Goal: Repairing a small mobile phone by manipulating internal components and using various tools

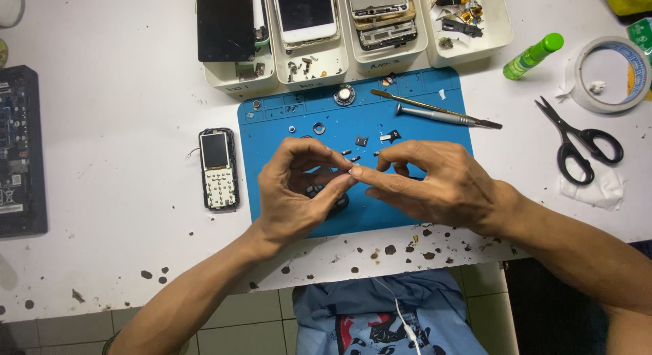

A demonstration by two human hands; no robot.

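- I have both hands over the blue repair mat [421, 219]: my left hand [299, 192] is curled around a small dark part [333, 204] that rests low on the mat, and my right hand [428, 182] pinches something tiny and pale, a small component [354, 166], right where the two sets of fingertips meet.
- I cannot tell what that pinched piece is; it is nearly hidden by the fingers. A slight slackening of the pinch would probably drop it.
- If it falls, I judge it could get lost among the loose screws and bits [360, 144] scattered on the mat just above my hands, which look much alike.
- The mat's front edge lies near my wrists, and beyond it the white worktop [122, 124] is speckled with dark chips; a piece that rolls there, or off onto my lap, would be hard to spot.
- The screwdriver [435, 115] and the thin pry tool [414, 103] lie just beyond my right hand; a careless reach could knock them into the small parts.
- The opened keypad phone [219, 169] lies on the worktop, beside the mat's left edge, near my left forearm; a sweep of that arm could shove it.
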